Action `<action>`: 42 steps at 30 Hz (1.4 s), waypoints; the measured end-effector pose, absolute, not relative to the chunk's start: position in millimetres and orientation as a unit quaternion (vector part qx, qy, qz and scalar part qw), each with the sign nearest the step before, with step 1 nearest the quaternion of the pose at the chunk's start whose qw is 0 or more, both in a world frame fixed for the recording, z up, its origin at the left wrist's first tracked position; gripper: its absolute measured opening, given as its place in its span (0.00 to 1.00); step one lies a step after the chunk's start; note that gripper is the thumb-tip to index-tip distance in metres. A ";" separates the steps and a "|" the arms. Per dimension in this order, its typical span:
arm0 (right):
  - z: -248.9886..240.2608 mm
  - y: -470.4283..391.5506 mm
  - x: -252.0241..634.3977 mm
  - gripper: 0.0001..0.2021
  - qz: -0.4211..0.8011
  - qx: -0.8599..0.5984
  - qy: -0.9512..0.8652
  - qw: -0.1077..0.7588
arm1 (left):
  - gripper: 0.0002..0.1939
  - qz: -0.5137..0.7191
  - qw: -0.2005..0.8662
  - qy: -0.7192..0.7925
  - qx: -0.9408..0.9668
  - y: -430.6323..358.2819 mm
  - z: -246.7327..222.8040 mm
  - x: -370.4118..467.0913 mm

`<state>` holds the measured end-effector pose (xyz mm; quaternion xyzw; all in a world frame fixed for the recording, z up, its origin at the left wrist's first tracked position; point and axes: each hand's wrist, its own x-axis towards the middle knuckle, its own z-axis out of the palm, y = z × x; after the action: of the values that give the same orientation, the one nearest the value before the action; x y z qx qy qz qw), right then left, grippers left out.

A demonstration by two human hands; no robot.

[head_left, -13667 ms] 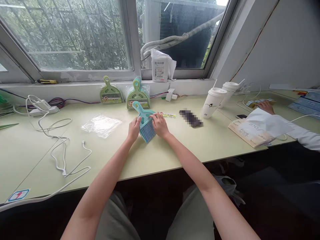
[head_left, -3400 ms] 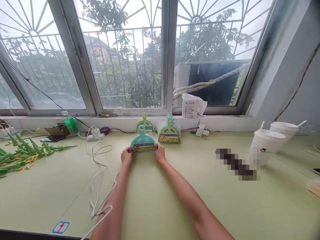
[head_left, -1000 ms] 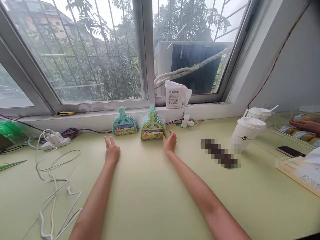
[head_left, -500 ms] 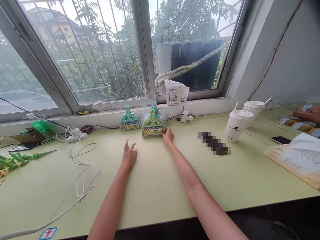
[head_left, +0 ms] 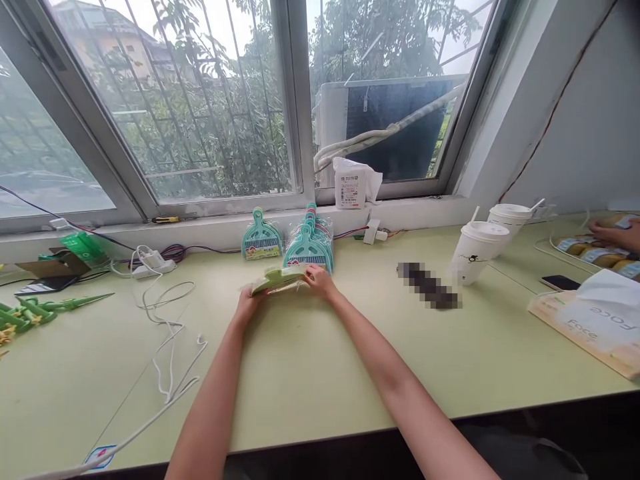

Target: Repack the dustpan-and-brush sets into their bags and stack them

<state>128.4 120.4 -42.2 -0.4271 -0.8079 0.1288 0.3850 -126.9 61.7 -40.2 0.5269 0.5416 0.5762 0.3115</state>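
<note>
- Pulled from the front of the upright cluster since the earlier frame, the green dustpan set point(head_left: 275, 279) now spans both your hands in the head view, near the center of the frame, tipped and seen almost edge-on.
- Your left hand point(head_left: 247, 305), open then, grasps the set's left end; its fingertips are largely hidden.
- Your right hand point(head_left: 320, 281) grips the opposite end, close to the teal dustpan sets point(head_left: 309, 245) standing just right of center, now exposed at the front.
- Left of that cluster, apart from it, a lone teal set point(head_left: 261, 241) stands upright against the wall below the sill.
- The step appears to be drawing one wrapped set clear of its group.
- Your next move likely calls for an even two-handed hold and enough clearance to avoid brushing the upright sets.
</note>
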 end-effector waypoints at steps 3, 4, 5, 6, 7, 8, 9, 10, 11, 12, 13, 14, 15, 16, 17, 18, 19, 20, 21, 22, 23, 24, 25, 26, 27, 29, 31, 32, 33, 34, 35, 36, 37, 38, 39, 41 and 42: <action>-42.3 117.7 137.4 0.15 0.077 -0.425 -0.836 0.338 | 0.11 0.574 0.307 0.558 0.515 64.1 -41.5 -141.8; -43.4 119.0 142.2 0.16 0.063 -0.428 -0.841 0.324 | 0.12 0.587 0.305 0.561 0.497 65.0 -41.9 -145.5; -44.9 121.6 146.9 0.17 0.049 -0.433 -0.845 0.309 | 0.14 0.600 0.308 0.562 0.478 65.8 -42.2 -148.4; -46.3 125.4 150.7 0.20 0.035 -0.439 -0.849 0.294 | 0.16 0.612 0.315 0.561 0.460 66.5 -42.4 -150.4; -47.4 130.6 153.4 0.22 0.021 -0.446 -0.850 0.279 | 0.17 0.624 0.324 0.558 0.441 67.3 -42.6 -151.7; -48.1 137.0 154.6 0.24 0.007 -0.455 -0.850 0.267 | 0.19 0.634 0.336 0.554 0.422 68.0 -42.7 -152.3; -48.2 144.5 154.3 0.25 -0.008 -0.463 -0.848 0.257 | 0.21 0.642 0.349 0.547 0.407 68.8 -42.7 -152.6; -47.8 152.7 152.6 0.26 -0.021 -0.473 -0.844 0.251 | 0.22 0.651 0.361 0.540 0.393 69.6 -42.6 -152.6; -47.0 161.3 150.0 0.26 -0.032 -0.483 -0.840 0.247 | 0.22 0.660 0.372 0.532 0.378 70.3 -42.3 -152.6; -46.1 169.7 146.6 0.27 -0.041 -0.494 -0.834 0.243 | 0.22 0.666 0.381 0.527 0.366 71.0 -41.9 -152.7; -45.2 177.4 143.0 0.27 -0.047 -0.506 -0.827 0.242 | 0.22 0.670 0.387 0.524 0.356 71.5 -41.3 -152.7; -44.7 184.0 139.4 0.28 -0.052 -0.517 -0.820 0.241 | 0.21 0.673 0.391 0.522 0.349 71.7 -40.5 -152.8; -44.6 188.9 136.3 0.28 -0.057 -0.526 -0.813 0.244 | 0.21 0.676 0.394 0.521 0.342 71.6 -39.6 -152.9; -44.9 192.0 133.8 0.29 -0.065 -0.532 -0.807 0.249 | 0.20 0.679 0.398 0.518 0.335 71.1 -38.5 -152.9; -45.6 193.1 132.2 0.30 -0.075 -0.536 -0.800 0.258 | 0.19 0.684 0.401 0.515 0.325 70.5 -37.4 -152.9; -46.3 192.4 131.3 0.30 -0.085 -0.538 -0.794 0.269 | 0.18 0.692 0.403 0.512 0.311 69.9 -36.5 -153.0; -46.8 190.2 131.2 0.30 -0.093 -0.541 -0.788 0.280 | 0.17 0.699 0.405 0.511 0.293 69.6 -35.8 -153.4; -46.9 187.0 131.4 0.30 -0.098 -0.544 -0.782 0.289 | 0.16 0.709 0.406 0.509 0.272 69.6 -35.5 -154.2; -46.4 183.5 131.7 0.30 -0.099 -0.547 -0.777 0.296 | 0.16 0.720 0.406 0.504 0.252 69.9 -35.6 -155.6; -45.4 180.0 131.9 0.29 -0.099 -0.547 -0.775 0.300 | 0.16 0.732 0.407 0.494 0.235 70.5 -35.9 -157.4; -44.0 177.0 131.8 0.29 -0.098 -0.545 -0.776 0.302 | 0.15 0.746 0.406 0.481 0.218 71.3 -36.3 -159.7; -42.4 175.1 131.3 0.28 -0.098 -0.540 -0.779 0.303 | 0.14 0.758 0.405 0.471 0.200 72.0 -36.8 -162.2; -40.7 174.4 130.5 0.28 -0.101 -0.536 -0.781 0.304 | 0.13 0.768 0.403 0.463 0.182 72.6 -37.1 -164.7; -38.8 175.1 129.6 0.28 -0.104 -0.533 -0.782 0.307 | 0.12 0.777 0.401 0.457 0.163 72.9 -37.1 -167.0; -36.9 177.2 128.7 0.28 -0.107 -0.533 -0.779 0.311 | 0.10 0.784 0.398 0.454 0.145 73.0 -37.0 -168.9; -32.4 184.7 127.4 0.29 -0.109 -0.543 -0.768 0.322 | 0.09 0.795 0.395 0.443 0.123 72.9 -36.3 -171.6; -27.1 193.3 126.6 0.29 -0.103 -0.555 -0.753 0.338 | 0.09 0.803 0.396 0.431 0.117 72.7 -35.8 -173.0; -24.5 196.4 125.8 0.29 -0.098 -0.559 -0.747 0.346 | 0.09 0.803 0.397 0.427 0.119 72.7 -35.8 -173.5; -22.3 197.9 124.2 0.28 -0.093 -0.563 -0.741 0.354 | 0.09 0.802 0.399 0.427 0.123 72.7 -36.0 -174.0; -20.8 197.5 121.4 0.27 -0.088 -0.566 -0.735 0.363 | 0.09 0.801 0.399 0.427 0.127 72.7 -36.4 -174.4; -20.3 195.1 116.9 0.25 -0.085 -0.566 -0.730 0.373 | 0.09 0.802 0.398 0.426 0.130 72.6 -36.8 -174.9; -20.9 190.9 110.5 0.24 -0.083 -0.561 -0.728 0.384 | 0.09 0.804 0.396 0.424 0.132 72.5 -37.3 -175.2; -22.7 185.2 102.2 0.23 -0.077 -0.553 -0.729 0.396 | 0.09 0.807 0.394 0.420 0.133 72.1 -37.7 -175.4; -25.6 178.7 92.1 0.21 -0.064 -0.544 -0.731 0.407 | 0.09 0.810 0.392 0.415 0.133 71.5 -37.9 -175.3; -29.3 172.0 80.8 0.20 -0.038 -0.539 -0.732 0.415 | 0.10 0.813 0.392 0.409 0.133 70.7 -37.9 -175.0; -37.5 161.2 57.2 0.19 0.050 -0.552 -0.726 0.406 | 0.11 0.816 0.395 0.398 0.140 68.8 -37.5 -173.8; -41.0 158.2 46.7 0.21 0.106 -0.567 -0.721 0.385 | 0.12 0.815 0.397 0.396 0.144 67.9 -37.1 -173.0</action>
<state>46.7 158.2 -41.0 -0.5665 -0.7208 0.1056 0.3852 -173.0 67.9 -37.1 0.1441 0.3957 0.8155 0.3970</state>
